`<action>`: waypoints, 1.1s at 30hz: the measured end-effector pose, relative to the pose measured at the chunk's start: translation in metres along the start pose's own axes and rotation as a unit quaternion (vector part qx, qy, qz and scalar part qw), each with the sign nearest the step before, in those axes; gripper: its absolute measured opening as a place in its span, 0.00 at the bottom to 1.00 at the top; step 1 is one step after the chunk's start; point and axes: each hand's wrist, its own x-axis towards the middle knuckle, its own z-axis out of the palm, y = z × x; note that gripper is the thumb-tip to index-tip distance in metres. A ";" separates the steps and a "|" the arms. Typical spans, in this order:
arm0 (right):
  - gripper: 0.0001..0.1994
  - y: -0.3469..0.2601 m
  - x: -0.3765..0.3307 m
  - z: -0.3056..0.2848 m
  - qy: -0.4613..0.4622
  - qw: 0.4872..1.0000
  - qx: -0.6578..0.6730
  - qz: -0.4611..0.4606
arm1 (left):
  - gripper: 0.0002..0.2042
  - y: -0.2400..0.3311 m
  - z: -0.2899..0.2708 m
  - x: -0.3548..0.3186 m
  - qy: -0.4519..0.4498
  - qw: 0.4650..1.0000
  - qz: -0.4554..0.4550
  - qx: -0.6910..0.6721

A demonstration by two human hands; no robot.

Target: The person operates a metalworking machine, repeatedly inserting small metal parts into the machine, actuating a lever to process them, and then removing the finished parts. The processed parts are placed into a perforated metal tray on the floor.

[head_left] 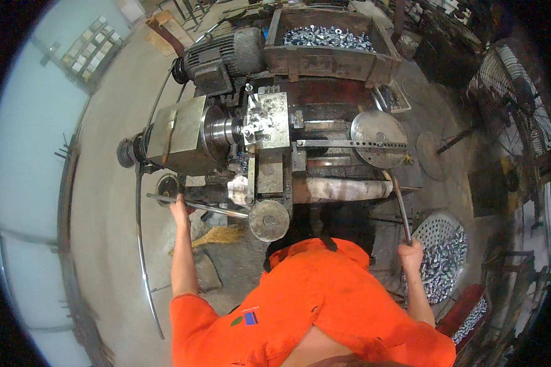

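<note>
My left hand (179,211) is closed round a metal lever bar (220,211) that runs to a round steel disc (269,221) at the front of a lathe-like machine. Off to the right, my right hand (411,252) grips a second lever rod (401,205), which slants up towards a larger disc (379,128). A perforated flat bar (343,144) links that disc to the carriage. Between my arms, a metal tool block (272,116) stands beside the shiny spindle (219,131). Any workpiece there is too small to make out.
Behind the machine sit an electric motor (226,58) and a wooden crate (337,63) of small metal parts. A perforated round basket (427,229) holds more parts at right, near a caged fan (511,92). A long rod (142,257) slants down at left, past a straw broom (217,235).
</note>
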 end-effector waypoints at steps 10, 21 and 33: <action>0.14 0.007 -0.006 0.017 0.042 0.999 -0.021 0.010 | 0.15 0.016 0.009 -0.007 0.017 0.999 -0.027 -0.017; 0.16 0.065 0.160 -0.063 0.092 0.926 -0.351 -0.104 | 0.16 -0.002 -0.006 0.008 -0.019 0.998 -0.057 0.025; 0.40 -0.012 0.148 0.013 0.225 0.933 -0.127 -0.250 | 0.28 -0.114 -0.091 0.036 -0.099 0.923 0.034 0.369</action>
